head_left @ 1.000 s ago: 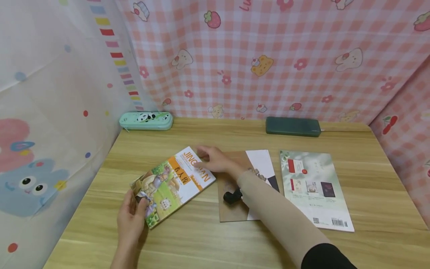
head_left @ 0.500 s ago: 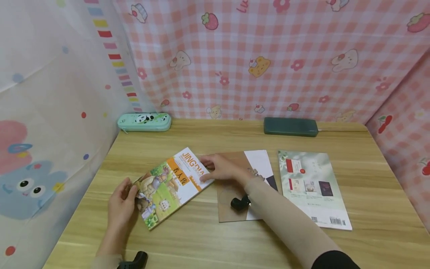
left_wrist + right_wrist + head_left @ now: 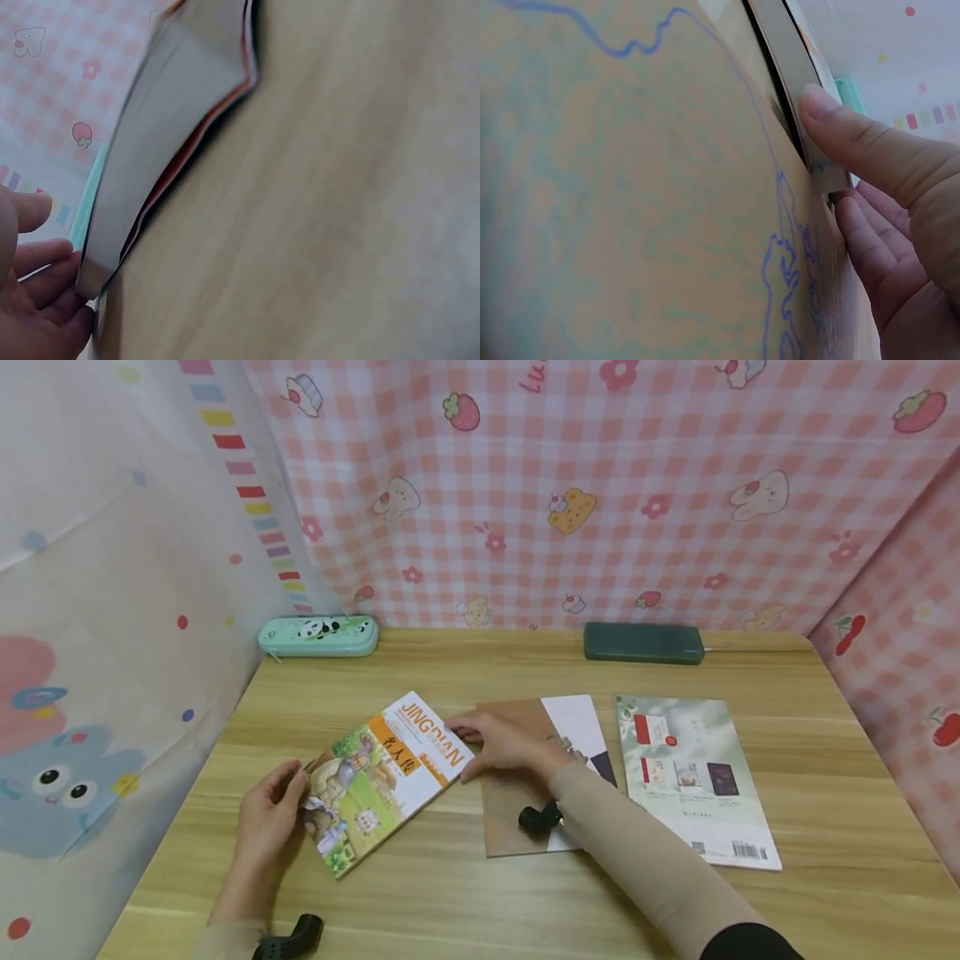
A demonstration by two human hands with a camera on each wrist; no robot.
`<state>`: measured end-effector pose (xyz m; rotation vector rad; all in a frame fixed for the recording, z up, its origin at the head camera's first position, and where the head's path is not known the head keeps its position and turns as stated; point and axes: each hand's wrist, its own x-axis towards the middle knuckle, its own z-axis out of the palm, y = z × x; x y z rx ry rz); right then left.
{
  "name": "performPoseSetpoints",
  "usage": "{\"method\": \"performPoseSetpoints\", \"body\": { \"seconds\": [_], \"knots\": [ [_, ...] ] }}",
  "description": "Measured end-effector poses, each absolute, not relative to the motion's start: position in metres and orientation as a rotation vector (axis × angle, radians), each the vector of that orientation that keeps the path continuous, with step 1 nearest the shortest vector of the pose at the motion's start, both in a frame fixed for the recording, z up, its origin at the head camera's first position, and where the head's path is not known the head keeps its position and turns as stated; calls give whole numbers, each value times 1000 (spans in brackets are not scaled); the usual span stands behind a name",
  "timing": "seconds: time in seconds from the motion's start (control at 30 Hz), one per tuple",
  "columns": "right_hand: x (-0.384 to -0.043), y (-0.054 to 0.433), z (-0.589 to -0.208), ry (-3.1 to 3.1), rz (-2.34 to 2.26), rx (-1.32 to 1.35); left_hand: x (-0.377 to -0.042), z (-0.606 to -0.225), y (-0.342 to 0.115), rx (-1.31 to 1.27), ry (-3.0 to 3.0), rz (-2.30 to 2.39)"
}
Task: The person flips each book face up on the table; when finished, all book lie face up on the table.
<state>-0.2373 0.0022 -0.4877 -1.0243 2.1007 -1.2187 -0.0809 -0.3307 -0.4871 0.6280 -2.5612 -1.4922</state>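
A paperback book [image 3: 375, 777] with an illustrated cover and orange "JINGDIAN" lettering lies slanted on the left half of the wooden table. My left hand [image 3: 266, 806] is at its left end. In the left wrist view, its fingertips [image 3: 75, 266] touch the book's edge while the thumb stands apart. My right hand [image 3: 506, 745] holds the book's right corner, thumb on the long near edge and fingers round at the short end. Beneath my right wrist lies a brown and white booklet [image 3: 502, 827], partly hidden by the sleeve; its brown cover [image 3: 630, 187] fills much of the right wrist view.
A pale green magazine [image 3: 693, 827] lies to the right of the booklet. Along the back of the table are a mint panda pencil case [image 3: 318, 637] and a dark green box-like case [image 3: 643, 643]. Pink checked cloth [image 3: 525, 485] hangs behind.
My right fingers have slid off the cover to the book's right corner. My left thumb has come off the cover, with that hand now at the left edge. The book stays about where it was.
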Motion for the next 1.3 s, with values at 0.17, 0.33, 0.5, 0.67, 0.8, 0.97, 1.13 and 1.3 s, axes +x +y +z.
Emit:
{"method": "performPoseSetpoints", "body": {
  "seconds": [0.17,0.33,0.5,0.67,0.8,0.97,1.13,1.3],
  "knots": [
    [-241,1,-490,2124,-1256,-1017,-72,-486,-331,597,-2624,-1393],
    [-243,-1,-491,2230,-1239,-1021,-61,-486,-329,558,-2651,-1342],
    [-244,-5,-494,2327,-1253,-969,-52,-488,-326,516,-2653,-1275],
    [-244,-11,-497,2409,-1350,-876,-47,-491,-321,437,-2613,-1208],
    [-243,-14,-498,2473,-1383,-847,-46,-492,-317,418,-2589,-1227],
    [-241,-16,-496,2514,-1349,-835,-48,-495,-313,299,-2578,-1382],
    [-242,-19,-495,2482,-1273,-869,-48,-497,-311,222,-2592,-1496],
    [-245,-21,-495,2442,-1268,-860,-45,-500,-308,223,-2607,-1496]
  ]
}}
